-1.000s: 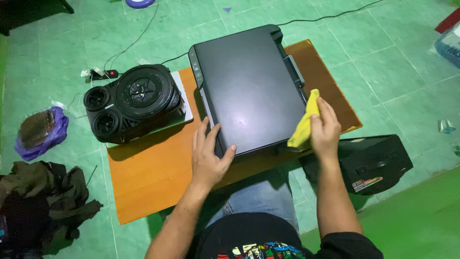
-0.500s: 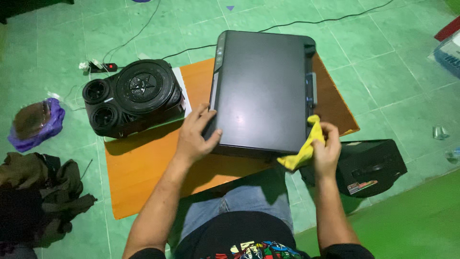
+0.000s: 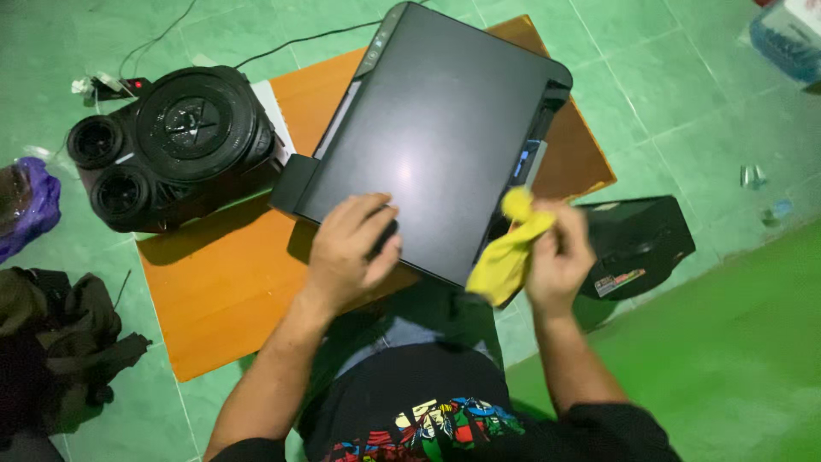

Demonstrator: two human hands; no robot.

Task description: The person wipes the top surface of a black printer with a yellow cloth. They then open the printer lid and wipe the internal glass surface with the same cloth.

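A: What sits at the middle?

B: A flat black printer (image 3: 436, 128), lid shut, lying skewed on a low orange table (image 3: 231, 291) over a green tiled floor (image 3: 684, 103). Its near corner juts past the table's front edge, above the person's lap.

A: And the hands?

B: The left hand (image 3: 351, 248) lies on the printer's near left corner, fingers curled down over the edge and pressing on it. The right hand (image 3: 560, 252) is closed around a yellow cloth (image 3: 506, 252), which is bunched against the printer's near right edge; that hand is blurred.

A: What stands around it?

B: To the left on the table, just beside the printer, a black speaker box (image 3: 171, 145) with one large round cone and two small ones. On the floor to the right, near the right hand, a black case (image 3: 641, 244). A black cable (image 3: 291, 43) runs across the tiles behind. A heap of dark clothes (image 3: 60, 342) lies far left, with a purple bag (image 3: 26, 205) above it.
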